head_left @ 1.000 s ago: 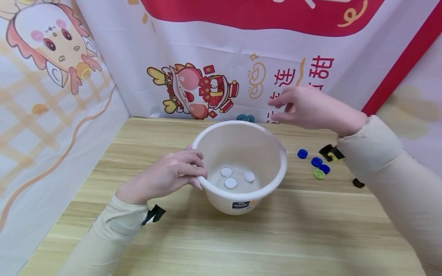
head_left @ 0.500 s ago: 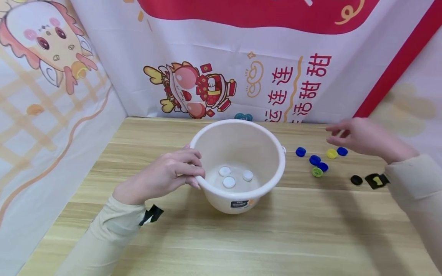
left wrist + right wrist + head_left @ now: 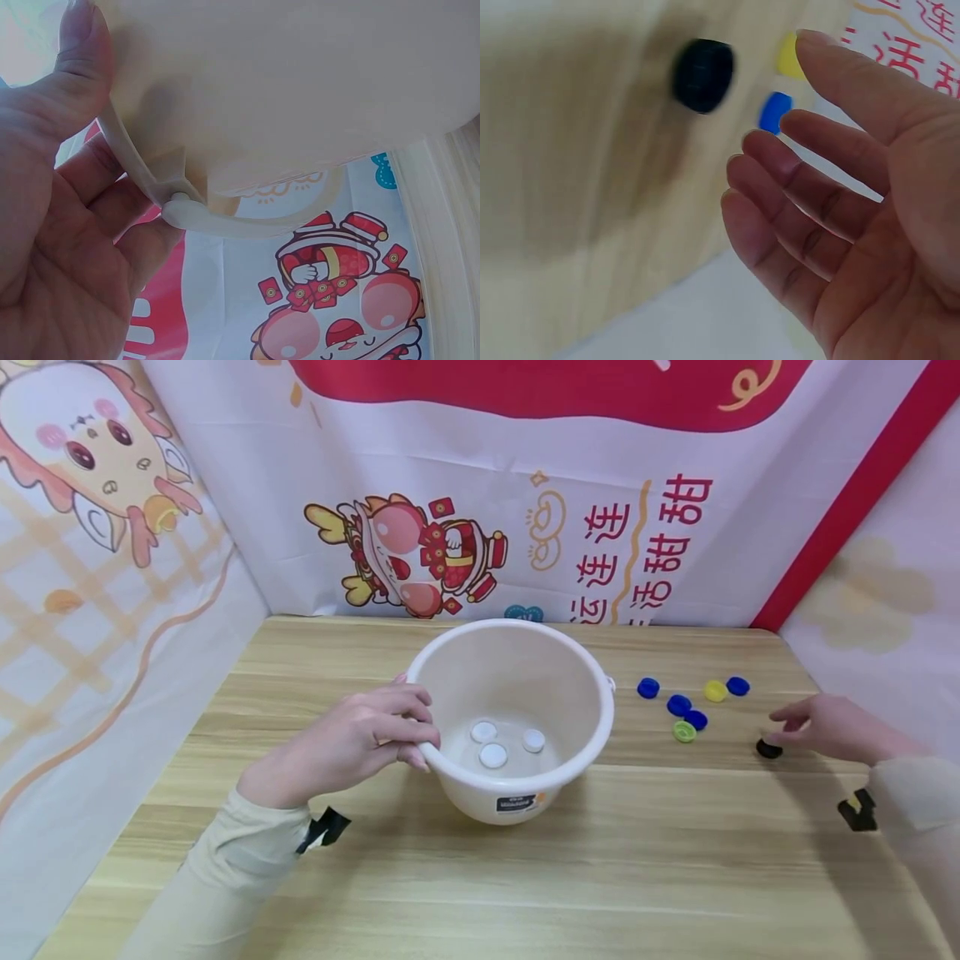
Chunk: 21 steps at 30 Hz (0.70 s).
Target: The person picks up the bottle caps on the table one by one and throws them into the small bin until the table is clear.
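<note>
A cream plastic bucket stands upright on the wooden table, with several white bottle caps inside, one of them a white cap near the front. My left hand grips its left rim; the left wrist view shows the thumb and fingers on either side of the bucket rim, near the handle joint. At the right, my right hand reaches over a black bottle cap. In the right wrist view its fingers are apart and relaxed, holding nothing, with the black cap just beyond the fingertips.
Several caps lie right of the bucket: blue caps, one a blue cap, a yellow cap and a green cap. A printed cloth hangs behind the table, and other cloth walls close off both sides.
My right hand has moved right and down from above the bucket's right side to the black cap. My left hand keeps its grip on the rim. The view has shifted slightly.
</note>
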{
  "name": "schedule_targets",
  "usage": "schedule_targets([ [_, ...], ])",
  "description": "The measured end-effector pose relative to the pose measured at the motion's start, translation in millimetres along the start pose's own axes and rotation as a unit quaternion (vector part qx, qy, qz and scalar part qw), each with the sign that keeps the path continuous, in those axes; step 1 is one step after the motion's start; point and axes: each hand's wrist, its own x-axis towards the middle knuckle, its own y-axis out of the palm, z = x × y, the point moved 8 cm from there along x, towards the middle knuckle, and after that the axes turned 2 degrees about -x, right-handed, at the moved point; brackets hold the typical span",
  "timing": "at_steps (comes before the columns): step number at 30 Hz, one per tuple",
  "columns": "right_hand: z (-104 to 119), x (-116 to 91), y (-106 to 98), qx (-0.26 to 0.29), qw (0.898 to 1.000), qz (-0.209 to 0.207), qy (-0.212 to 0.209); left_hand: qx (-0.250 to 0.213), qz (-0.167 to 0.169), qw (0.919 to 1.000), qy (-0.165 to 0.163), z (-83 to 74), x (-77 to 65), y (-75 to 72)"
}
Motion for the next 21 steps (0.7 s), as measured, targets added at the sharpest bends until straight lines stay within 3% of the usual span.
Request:
schedule_targets([
  [8, -8, 1, 21, 0.02, 1.0, -0.02, -0.007, 0.004, 0.002, 1.0, -0.001, -0.8, 0.5, 0.0],
  [17, -4, -3, 31, 0.005, 0.995, -0.083, -0.049, 0.01, 0.009, 0.9998, -0.012, -1.3, 0.8, 0.4],
  [21, -6, -4, 33, 0.005, 0.995, -0.09, -0.037, 0.013, 0.009, 0.9998, -0.011, -1.9, 1.0, 0.5],
])
